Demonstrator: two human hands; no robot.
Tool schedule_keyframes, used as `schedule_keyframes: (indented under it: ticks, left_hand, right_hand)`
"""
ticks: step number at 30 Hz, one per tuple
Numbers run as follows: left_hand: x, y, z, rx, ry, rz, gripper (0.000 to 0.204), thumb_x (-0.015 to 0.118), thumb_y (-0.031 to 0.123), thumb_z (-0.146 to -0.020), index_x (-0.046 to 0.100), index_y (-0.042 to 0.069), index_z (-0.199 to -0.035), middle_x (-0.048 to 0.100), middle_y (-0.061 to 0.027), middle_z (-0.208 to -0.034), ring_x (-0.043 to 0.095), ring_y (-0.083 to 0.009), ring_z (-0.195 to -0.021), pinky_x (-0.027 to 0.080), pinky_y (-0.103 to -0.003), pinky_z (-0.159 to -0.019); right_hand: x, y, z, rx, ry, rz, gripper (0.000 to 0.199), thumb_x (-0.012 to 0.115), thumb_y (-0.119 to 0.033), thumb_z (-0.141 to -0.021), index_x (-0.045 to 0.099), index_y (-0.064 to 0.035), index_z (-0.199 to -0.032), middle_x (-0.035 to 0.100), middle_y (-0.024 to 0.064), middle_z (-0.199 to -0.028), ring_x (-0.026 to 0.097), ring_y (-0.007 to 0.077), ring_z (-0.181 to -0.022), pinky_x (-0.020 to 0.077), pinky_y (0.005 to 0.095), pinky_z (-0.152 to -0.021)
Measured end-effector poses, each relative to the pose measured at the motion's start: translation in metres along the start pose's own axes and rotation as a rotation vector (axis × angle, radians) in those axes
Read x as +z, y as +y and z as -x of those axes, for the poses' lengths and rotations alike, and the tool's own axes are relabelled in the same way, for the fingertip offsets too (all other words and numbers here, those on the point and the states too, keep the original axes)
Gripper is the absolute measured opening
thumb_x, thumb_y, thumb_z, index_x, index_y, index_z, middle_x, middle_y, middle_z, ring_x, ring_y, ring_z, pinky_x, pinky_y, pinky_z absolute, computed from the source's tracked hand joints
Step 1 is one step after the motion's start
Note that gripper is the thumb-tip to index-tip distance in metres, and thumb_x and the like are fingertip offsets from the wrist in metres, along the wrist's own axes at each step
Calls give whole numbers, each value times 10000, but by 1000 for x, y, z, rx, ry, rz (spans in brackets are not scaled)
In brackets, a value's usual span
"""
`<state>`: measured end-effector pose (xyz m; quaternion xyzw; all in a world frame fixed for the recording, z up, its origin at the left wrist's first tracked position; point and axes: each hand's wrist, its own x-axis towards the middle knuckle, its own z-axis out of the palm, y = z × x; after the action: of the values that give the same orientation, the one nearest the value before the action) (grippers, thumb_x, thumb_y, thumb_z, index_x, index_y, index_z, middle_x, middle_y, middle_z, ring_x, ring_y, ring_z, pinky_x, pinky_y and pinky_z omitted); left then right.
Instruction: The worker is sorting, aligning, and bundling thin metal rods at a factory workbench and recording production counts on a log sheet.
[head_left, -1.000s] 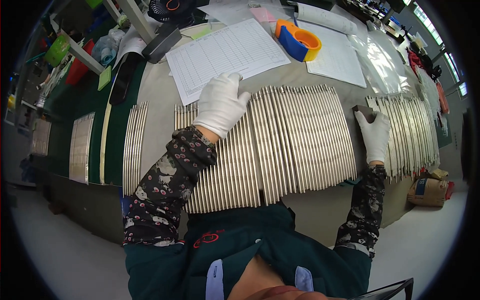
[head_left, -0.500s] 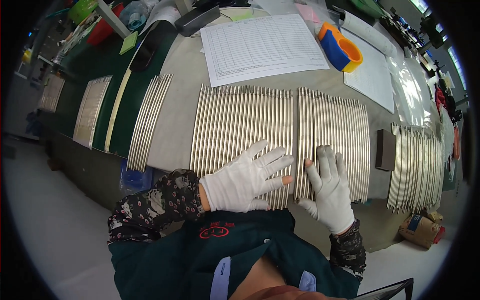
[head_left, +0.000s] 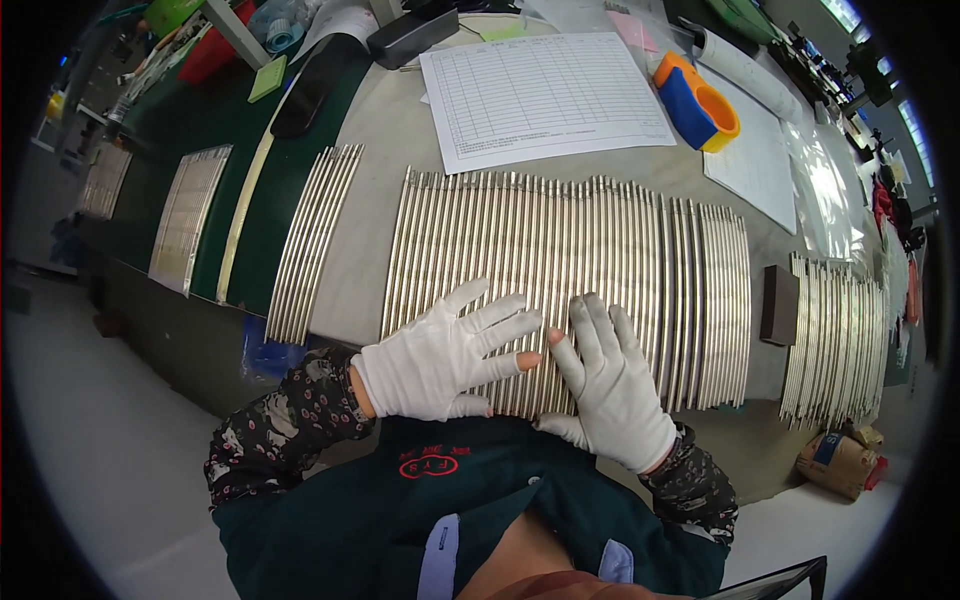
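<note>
A wide row of thin metal rods (head_left: pixel 500 240) lies side by side on the table in front of me. My left hand (head_left: pixel 445 350), in a white glove with a bare fingertip showing, rests flat on the row's left part with its fingers spread. Just right of it, my right hand (head_left: pixel 605 380) lies on the near middle of the rods, gloved too, fingers stretched out and greyish at the tips. Toward the right of the row, narrow dark gaps part a few rods (head_left: pixel 680 290) from the others. The hands hide the rods' near ends beneath them.
A small rod group (head_left: pixel 315 245) lies to the left, more bundles (head_left: pixel 190 215) beyond it. At right, a dark block (head_left: pixel 778 305) stands beside another rod bundle (head_left: pixel 835 340). Behind are a printed sheet (head_left: pixel 545 100), an orange-and-blue tape dispenser (head_left: pixel 697 103) and a black phone (head_left: pixel 305 100).
Both hands have moved left across the rods. The gap between the two large groups has closed as rods from the right group slid left; narrow gaps now show farther right.
</note>
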<state>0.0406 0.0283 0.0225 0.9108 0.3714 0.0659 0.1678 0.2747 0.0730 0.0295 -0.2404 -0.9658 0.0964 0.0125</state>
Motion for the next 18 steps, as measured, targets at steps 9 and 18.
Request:
schedule_keyframes:
  ticks: [9,18]
  left_hand:
    - [-2,0,6,-8,-15,-14,695,635,441,-698,369,192,-1289,328,-138,-1372,315,-306,-1266,226,-553,-1017]
    - [-3,-3,5,22,-30,-57,681,539,510,-746,338,185,-1310,360,-172,-1321,361,-354,-1210,237,-569,-985]
  right_hand:
    - [-12,22,17,30,158,26,819,404,-630,-782,287,-35,-1333,337,270,-1303,318,434,-1217,223,530,-1019]
    - [9,94,84,489,272,183,757,385,-571,-841,308,23,-1304,327,296,-1300,307,468,-1205,269,504,-997]
